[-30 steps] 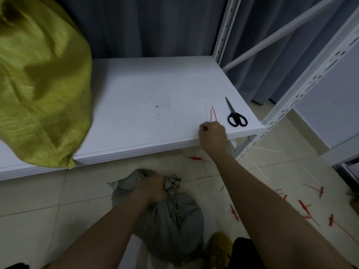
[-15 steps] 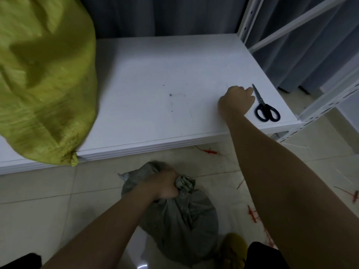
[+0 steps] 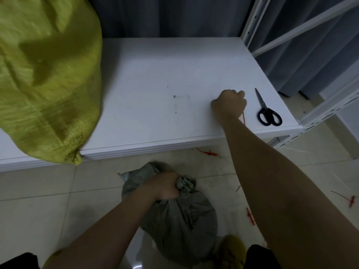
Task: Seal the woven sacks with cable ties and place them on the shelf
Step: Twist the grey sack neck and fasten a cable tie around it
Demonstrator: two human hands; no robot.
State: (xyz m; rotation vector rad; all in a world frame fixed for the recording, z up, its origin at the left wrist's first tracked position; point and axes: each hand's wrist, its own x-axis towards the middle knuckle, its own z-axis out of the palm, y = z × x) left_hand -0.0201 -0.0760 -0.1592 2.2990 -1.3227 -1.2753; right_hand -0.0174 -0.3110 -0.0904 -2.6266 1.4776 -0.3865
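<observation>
A grey woven sack (image 3: 180,226) stands on the tiled floor below the shelf. My left hand (image 3: 167,186) grips its bunched neck. My right hand (image 3: 229,104) rests curled on the white shelf board (image 3: 155,74) near its front right. A red cable tie (image 3: 243,117) sticks out from under that hand; the fingers seem closed on it. A yellow-green woven sack (image 3: 44,78) lies on the shelf at the left, its corner hanging over the front edge.
Black-handled scissors (image 3: 267,111) lie on the shelf right of my right hand. Red cable ties (image 3: 250,216) are scattered on the floor. White slotted uprights (image 3: 250,18) frame the shelf at right; a grey curtain hangs behind.
My right hand went from the shelf's front edge up onto the board beside the scissors and now has the red tie under it. My left hand has stayed on the sack neck.
</observation>
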